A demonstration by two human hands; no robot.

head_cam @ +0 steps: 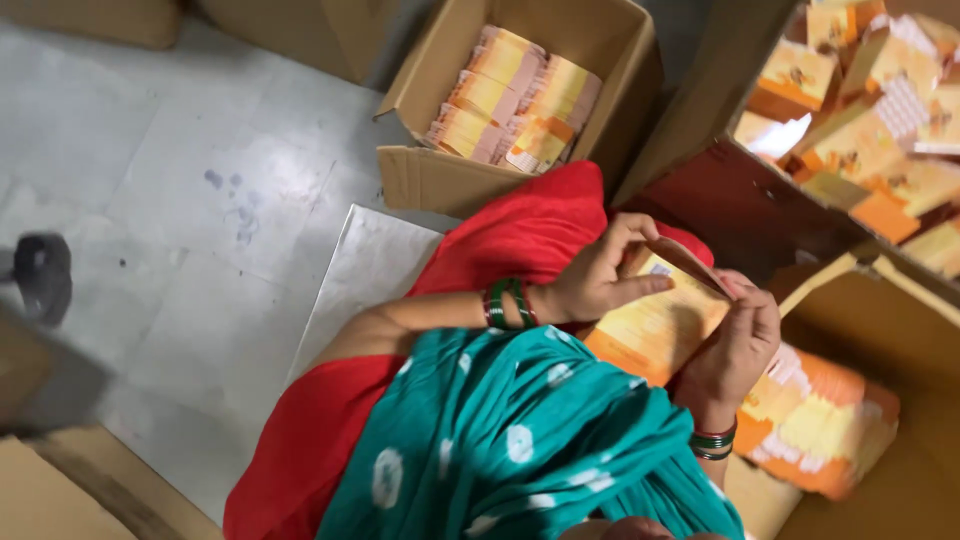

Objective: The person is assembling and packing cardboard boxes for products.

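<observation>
Both hands hold a flat orange and yellow carton (655, 325) over my lap. My left hand (600, 275) grips its upper left side, thumb and fingers pinching the top flap. My right hand (735, 345) holds the right edge near that same flap. Green and red bangles ring both wrists. A teal dotted cloth (520, 440) and red fabric (520, 235) cover my lap under the carton.
An open cardboard box (420, 180) ahead holds bundles of flat orange cartons (515, 100). A box at the right (900, 470) holds another bundle (815, 420). Folded-up small cartons (870, 110) fill a bin at top right. A pale sheet (365, 270) lies on the grey floor.
</observation>
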